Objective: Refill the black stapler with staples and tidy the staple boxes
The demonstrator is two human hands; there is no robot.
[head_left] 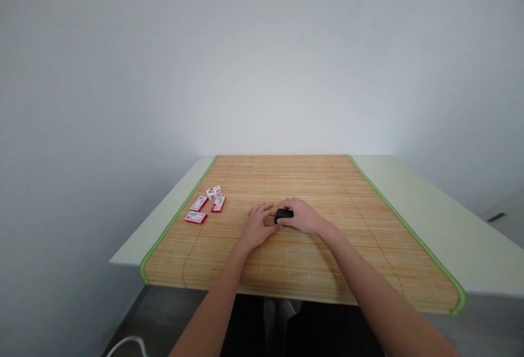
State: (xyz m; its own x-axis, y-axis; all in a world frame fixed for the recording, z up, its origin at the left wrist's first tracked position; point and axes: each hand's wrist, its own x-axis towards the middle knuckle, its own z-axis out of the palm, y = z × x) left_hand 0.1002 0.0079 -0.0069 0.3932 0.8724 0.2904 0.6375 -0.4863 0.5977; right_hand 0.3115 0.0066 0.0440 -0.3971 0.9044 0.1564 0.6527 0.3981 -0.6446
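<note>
A small black object with a rounded end lies low over the bamboo mat, partly covered by fingers; its exact kind does not show. My right hand is closed round its right part, fingers over the far side and thumb on the near side. From the left, my left hand reaches up to its other end. The left fingers are stretched out and apart, and the thumb tip is at the object's near edge.
Several small red-and-white boxes lie at the mat's left, among them a front box and a right-hand box. Behind them is a white box with dark pictures. The white table meets a wall. A white cable hangs at lower left.
</note>
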